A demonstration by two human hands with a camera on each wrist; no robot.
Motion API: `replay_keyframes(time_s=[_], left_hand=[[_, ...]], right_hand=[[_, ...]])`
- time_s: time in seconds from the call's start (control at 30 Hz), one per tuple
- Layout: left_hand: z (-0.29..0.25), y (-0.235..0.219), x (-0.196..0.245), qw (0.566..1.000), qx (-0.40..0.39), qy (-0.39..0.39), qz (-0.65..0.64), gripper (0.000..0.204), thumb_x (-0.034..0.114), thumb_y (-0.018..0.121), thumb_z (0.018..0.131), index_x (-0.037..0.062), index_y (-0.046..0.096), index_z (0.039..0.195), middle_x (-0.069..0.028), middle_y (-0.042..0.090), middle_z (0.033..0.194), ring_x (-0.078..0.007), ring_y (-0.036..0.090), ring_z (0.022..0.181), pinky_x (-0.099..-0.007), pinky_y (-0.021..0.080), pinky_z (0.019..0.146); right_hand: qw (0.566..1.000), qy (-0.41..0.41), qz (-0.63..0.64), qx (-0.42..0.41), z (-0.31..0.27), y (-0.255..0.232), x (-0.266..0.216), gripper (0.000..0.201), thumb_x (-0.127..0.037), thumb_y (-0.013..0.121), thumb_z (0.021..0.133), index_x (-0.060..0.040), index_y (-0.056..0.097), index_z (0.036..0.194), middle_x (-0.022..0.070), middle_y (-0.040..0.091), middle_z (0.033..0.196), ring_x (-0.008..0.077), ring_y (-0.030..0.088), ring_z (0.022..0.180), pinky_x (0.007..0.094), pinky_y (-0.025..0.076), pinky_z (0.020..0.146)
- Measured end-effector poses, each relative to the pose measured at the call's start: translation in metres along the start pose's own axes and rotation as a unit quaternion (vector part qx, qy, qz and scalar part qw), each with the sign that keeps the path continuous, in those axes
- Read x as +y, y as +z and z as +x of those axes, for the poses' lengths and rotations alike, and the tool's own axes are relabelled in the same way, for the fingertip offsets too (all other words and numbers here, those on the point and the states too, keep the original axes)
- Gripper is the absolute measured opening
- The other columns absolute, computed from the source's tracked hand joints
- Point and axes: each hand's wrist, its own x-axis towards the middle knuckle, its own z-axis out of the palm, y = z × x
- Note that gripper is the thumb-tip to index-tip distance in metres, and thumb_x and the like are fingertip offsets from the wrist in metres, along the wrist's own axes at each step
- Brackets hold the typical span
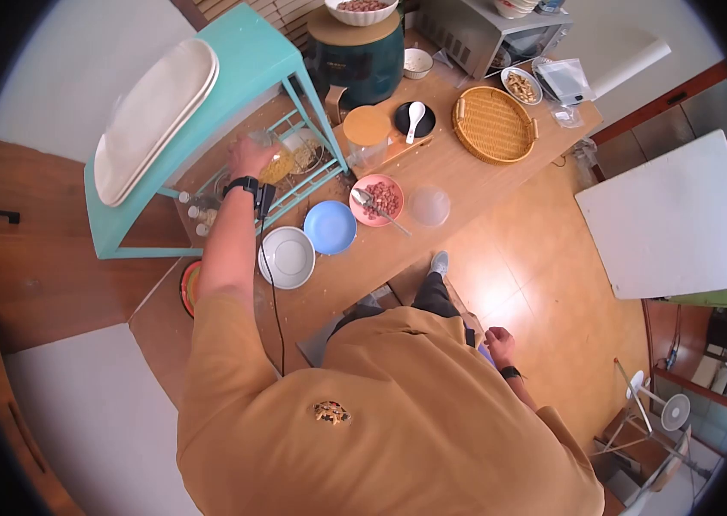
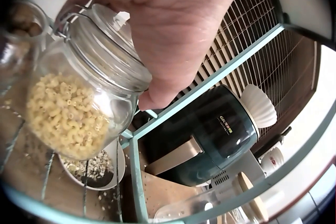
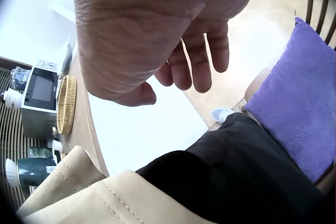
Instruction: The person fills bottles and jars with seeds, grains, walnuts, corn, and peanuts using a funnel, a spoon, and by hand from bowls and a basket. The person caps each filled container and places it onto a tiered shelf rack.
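Observation:
My left hand (image 1: 250, 157) reaches into the turquoise rack and grips a clip-top glass jar (image 2: 73, 113) round its lid. Elbow macaroni (image 2: 65, 121) fills the lower part of that jar. Under it, in the left wrist view, stands a white bowl (image 2: 119, 167) with pale flakes or grains. Another glass jar (image 2: 23, 32) with brown contents is beside it. My right hand (image 3: 163, 35) hangs by my side with fingers loosely bent, holding nothing. A purple cushion (image 3: 299, 98) lies near it.
White trays (image 1: 157, 120) lie on top of the turquoise rack (image 1: 251, 39). Along the table are a white bowl (image 1: 287, 258), a blue bowl (image 1: 330, 227), a pink bowl (image 1: 355, 199) with reddish pieces and a spoon, a wicker tray (image 1: 494, 125) and a green air fryer (image 1: 372, 64).

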Motion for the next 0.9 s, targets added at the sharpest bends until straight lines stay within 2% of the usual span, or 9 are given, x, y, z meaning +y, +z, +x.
replay_keyframes(time_s=[0.07, 0.13, 0.43, 0.53, 0.63, 0.73, 0.8, 0.83, 0.9], left_hand=[[0.004, 0.007, -0.010, 0.999, 0.010, 0.032, 0.007, 0.089, 0.049, 0.076, 0.065, -0.0091, 0.045, 0.125, -0.0282, 0.055, 0.123, -0.0409, 0.050, 0.119, -0.0426, 0.043, 0.101], [0.002, 0.009, -0.013, 1.000, 0.008, 0.012, 0.009, 0.091, 0.050, 0.076, 0.065, -0.0072, 0.043, 0.128, -0.0279, 0.054, 0.124, -0.0400, 0.050, 0.120, -0.0420, 0.042, 0.102], [-0.013, 0.003, -0.015, 1.000, -0.001, 0.001, -0.002, 0.100, 0.055, 0.075, 0.065, -0.0027, 0.034, 0.135, -0.0296, 0.045, 0.134, -0.0398, 0.042, 0.127, -0.0422, 0.039, 0.104], [-0.029, -0.003, -0.012, 0.998, 0.050, 0.010, -0.025, 0.096, 0.053, 0.075, 0.066, -0.0018, 0.037, 0.134, -0.0300, 0.046, 0.131, -0.0411, 0.041, 0.126, -0.0447, 0.038, 0.104], [-0.084, -0.034, 0.003, 0.960, 0.242, 0.126, -0.064, 0.074, 0.040, 0.075, 0.070, -0.0024, 0.048, 0.124, -0.0273, 0.052, 0.118, -0.0423, 0.044, 0.116, -0.0476, 0.040, 0.097], [-0.158, -0.041, 0.008, 0.932, 0.249, 0.187, -0.186, 0.055, 0.026, 0.077, 0.070, 0.0010, 0.052, 0.112, -0.0180, 0.057, 0.107, -0.0329, 0.054, 0.103, -0.0434, 0.046, 0.085], [-0.208, 0.002, 0.000, 0.877, 0.049, 0.141, -0.456, 0.046, 0.024, 0.076, 0.073, 0.0031, 0.054, 0.108, -0.0062, 0.056, 0.093, -0.0186, 0.054, 0.084, -0.0330, 0.047, 0.078], [-0.236, 0.008, -0.005, 0.873, -0.034, 0.177, -0.452, 0.039, 0.021, 0.075, 0.075, 0.0039, 0.055, 0.103, -0.0010, 0.055, 0.087, -0.0117, 0.051, 0.080, -0.0285, 0.046, 0.074], [-0.282, 0.041, -0.028, 0.862, -0.237, 0.114, -0.433, 0.033, 0.020, 0.076, 0.075, 0.0024, 0.059, 0.097, -0.0008, 0.057, 0.080, -0.0103, 0.054, 0.074, -0.0276, 0.048, 0.066]], right_hand=[[1.000, -0.005, -0.002, -0.005, 0.001, 0.002, 0.006, 0.031, -0.020, 0.063, 0.079, 0.0065, 0.065, 0.095, 0.0139, 0.069, 0.079, 0.0184, 0.068, 0.066, 0.0298, 0.055, 0.064], [1.000, 0.000, 0.017, -0.025, 0.004, 0.004, 0.010, 0.032, -0.021, 0.063, 0.081, 0.0045, 0.064, 0.100, 0.0110, 0.069, 0.084, 0.0164, 0.067, 0.066, 0.0288, 0.053, 0.058], [0.998, -0.033, -0.001, -0.051, 0.029, 0.011, -0.010, 0.032, -0.020, 0.064, 0.082, 0.0047, 0.063, 0.102, 0.0110, 0.068, 0.086, 0.0167, 0.067, 0.070, 0.0288, 0.053, 0.058], [0.998, -0.052, 0.020, -0.043, 0.036, 0.018, -0.032, 0.032, -0.018, 0.065, 0.080, 0.0079, 0.064, 0.098, 0.0150, 0.069, 0.084, 0.0199, 0.067, 0.069, 0.0310, 0.055, 0.065], [0.995, -0.090, -0.018, -0.024, 0.056, 0.029, -0.037, 0.036, -0.022, 0.067, 0.079, 0.0051, 0.064, 0.102, 0.0148, 0.069, 0.084, 0.0214, 0.068, 0.070, 0.0322, 0.054, 0.068], [0.973, -0.188, -0.128, 0.029, 0.074, 0.041, -0.067, 0.040, -0.025, 0.068, 0.077, 0.0006, 0.062, 0.106, 0.0138, 0.068, 0.082, 0.0247, 0.067, 0.075, 0.0348, 0.053, 0.071], [0.966, -0.227, -0.123, 0.010, 0.096, 0.051, -0.091, 0.042, -0.026, 0.072, 0.078, -0.0013, 0.059, 0.109, 0.0107, 0.067, 0.078, 0.0248, 0.065, 0.072, 0.0365, 0.052, 0.068], [0.958, -0.263, -0.117, 0.005, 0.108, 0.058, -0.109, 0.045, -0.025, 0.074, 0.078, -0.0023, 0.056, 0.112, 0.0090, 0.067, 0.077, 0.0227, 0.065, 0.069, 0.0350, 0.052, 0.064], [0.930, -0.333, -0.147, 0.039, 0.133, 0.073, -0.151, 0.053, -0.030, 0.077, 0.076, -0.0033, 0.053, 0.116, 0.0086, 0.066, 0.080, 0.0212, 0.063, 0.062, 0.0346, 0.051, 0.061]])
